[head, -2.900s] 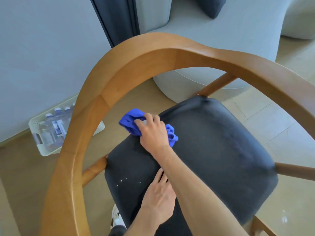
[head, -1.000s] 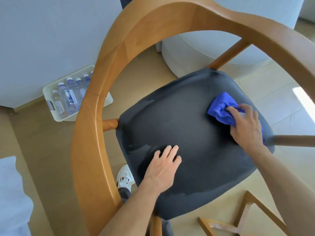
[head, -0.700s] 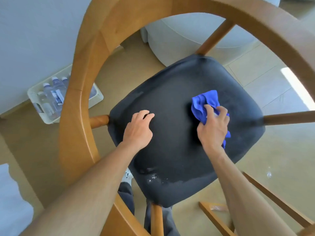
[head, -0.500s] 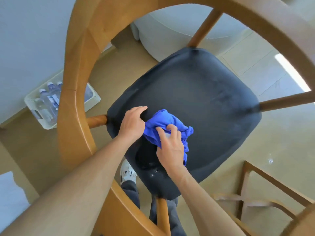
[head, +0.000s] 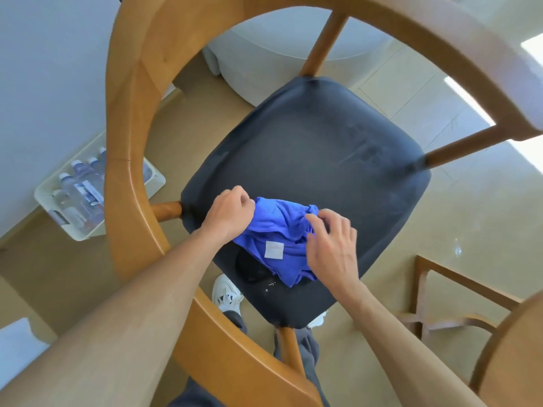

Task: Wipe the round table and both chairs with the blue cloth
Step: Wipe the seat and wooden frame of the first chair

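The blue cloth (head: 276, 236), crumpled with a white label showing, lies on the near-left part of the chair's dark seat cushion (head: 323, 160). My left hand (head: 227, 214) grips the cloth's left end with curled fingers. My right hand (head: 332, 245) pinches the cloth's right side. The curved wooden backrest (head: 129, 148) arches round the seat, and I reach over it from above. Whitish specks dot the near seat edge. The wooden edge at bottom right (head: 517, 353) may be the round table.
A white basket of water bottles (head: 79, 198) sits on the floor by the wall at left. A pale grey sofa (head: 279, 54) stands beyond the chair. Another wooden chair frame (head: 435, 295) is at lower right. My white shoe (head: 226, 293) shows under the seat.
My right hand swept the cloth from the seat's right side to the near-left. My left hand left the cushion and took hold of the cloth's left end; the cloth is now spread between both hands.
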Motion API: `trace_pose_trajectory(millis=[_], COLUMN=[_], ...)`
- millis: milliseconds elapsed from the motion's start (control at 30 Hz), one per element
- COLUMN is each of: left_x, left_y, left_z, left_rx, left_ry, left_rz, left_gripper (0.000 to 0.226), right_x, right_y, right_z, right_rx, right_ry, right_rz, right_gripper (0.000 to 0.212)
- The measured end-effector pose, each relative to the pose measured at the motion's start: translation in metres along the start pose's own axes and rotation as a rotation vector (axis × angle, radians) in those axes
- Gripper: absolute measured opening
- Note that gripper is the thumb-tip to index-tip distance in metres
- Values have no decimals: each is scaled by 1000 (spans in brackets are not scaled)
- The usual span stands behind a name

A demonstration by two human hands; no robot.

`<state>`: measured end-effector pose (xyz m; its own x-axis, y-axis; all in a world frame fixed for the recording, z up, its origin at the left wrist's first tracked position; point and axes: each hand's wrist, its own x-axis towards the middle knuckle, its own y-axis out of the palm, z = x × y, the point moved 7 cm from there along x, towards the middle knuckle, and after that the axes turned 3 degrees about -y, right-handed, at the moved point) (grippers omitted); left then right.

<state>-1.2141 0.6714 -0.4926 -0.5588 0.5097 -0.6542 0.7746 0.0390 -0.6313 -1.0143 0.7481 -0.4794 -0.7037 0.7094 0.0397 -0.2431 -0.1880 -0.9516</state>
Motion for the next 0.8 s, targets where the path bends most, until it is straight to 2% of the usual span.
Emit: trace_pose_trajectory(millis=[67, 167, 300, 433, 533, 633, 700, 800], left_x=[-5, -8, -8, -9, -8, -11, -15, -24], left_y=[3, 9, 6, 2, 1, -2, -6, -14], left_z=[-2, -10, -17, -26, -34, -56, -78, -120], left_rx=[-27, 56, 23, -84, -174, -203, -192, -88], left_ry=[-38, -23, -47, -44, -24, 59, 123, 262], left_rz=[48, 80, 78, 90, 154, 260, 320, 410], left_gripper=[22, 26, 22, 25, 29, 26, 24, 23], right_x=[2, 6, 22, 30, 26, 31, 49, 82], right_y=[4, 17, 18, 17, 14, -2, -21, -52], right_z=[-14, -13, -8, -13, -18, -19, -17, -11], right_rx=[7, 38, 97, 215, 271, 427, 516, 506], right_ry=[48, 2, -5, 90, 140, 147, 89, -129], right_rz=[52, 190, 203, 253, 308, 339, 319, 325], right_gripper=[43, 58, 51, 50, 56, 67, 76, 86])
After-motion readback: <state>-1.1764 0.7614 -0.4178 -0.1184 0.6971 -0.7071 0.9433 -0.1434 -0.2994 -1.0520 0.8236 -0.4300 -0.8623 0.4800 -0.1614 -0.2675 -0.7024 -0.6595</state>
